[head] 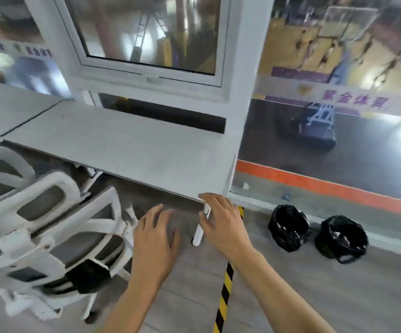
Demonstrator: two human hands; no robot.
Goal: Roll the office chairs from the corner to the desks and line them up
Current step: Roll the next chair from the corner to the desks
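Head view: both hands hover free, left hand (155, 239) and right hand (221, 219), each grip wide and holding nothing. Chairs (50, 227) sit tucked under the tabletop (122, 145), seemingly parked in line.

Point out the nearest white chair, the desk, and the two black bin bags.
nearest white chair (58, 227): head view, white backrest frame.
desk (127, 145): head view, bare grey top.
black bin bags (288, 228): head view, left bag's side.

Three white office chairs (58, 227), two black-lined bins (288, 227), two desks (127, 145), two hands (156, 236).
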